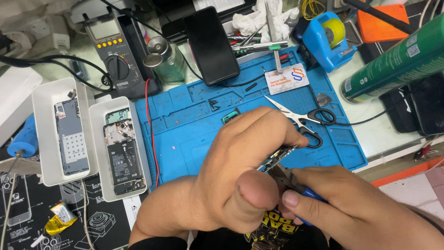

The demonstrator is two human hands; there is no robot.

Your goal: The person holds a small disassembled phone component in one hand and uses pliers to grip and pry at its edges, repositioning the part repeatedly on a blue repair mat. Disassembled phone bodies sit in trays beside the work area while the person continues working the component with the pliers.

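Circuit board (276, 157): small, held edge-on above the blue work mat (194, 134), low centre of the view, pinched between the fingers of the left hand (231, 176), which is curled closed around it.

Right hand (351, 208): just beside the left, closed on the blue handle of a pair of pliers (289, 179), whose dark tip meets the lower edge of the board.

Scissors (300, 118): lying on the mat just beyond the board, black loops nearest the left fingertips.

Two white trays (95, 139): left of the mat, each holding an opened phone body.

Multimeter (115, 51), black phone (210, 44), blue tape dispenser (326, 39), green spray can (393, 60): along the far side of the bench, well apart from both hands.
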